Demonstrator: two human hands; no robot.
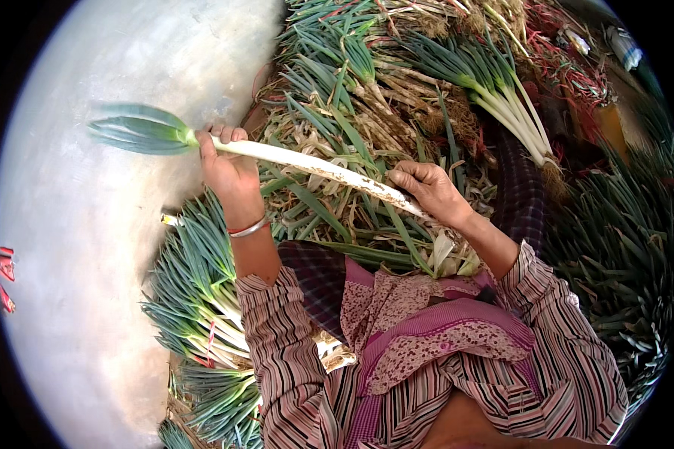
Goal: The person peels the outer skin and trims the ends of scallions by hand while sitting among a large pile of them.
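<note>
My left hand (233,168) is closed around a large green onion (314,165), just below its leaves. The long white stalk slants down to the right, with brown dirt and skin on its lower part. Its green leaves spread to the left and are slightly blurred. My right hand (429,191) is beside the lower stalk, thumb and fingers curled together at its upper edge. Whether a strip of skin is pinched there cannot be seen. Below that hand, pale loose husks (443,250) lie around the stalk's lower end. Peeled leaves and skins (337,207) lie heaped under the onion.
Uncleaned green onions with roots (387,106) are piled ahead. A cleaned bunch (508,106) rests at the right, by my leg. Tied bunches (213,303) line my left side, along a pale floor (90,252). More dark green leaves (612,252) and red string (567,62) are at the right.
</note>
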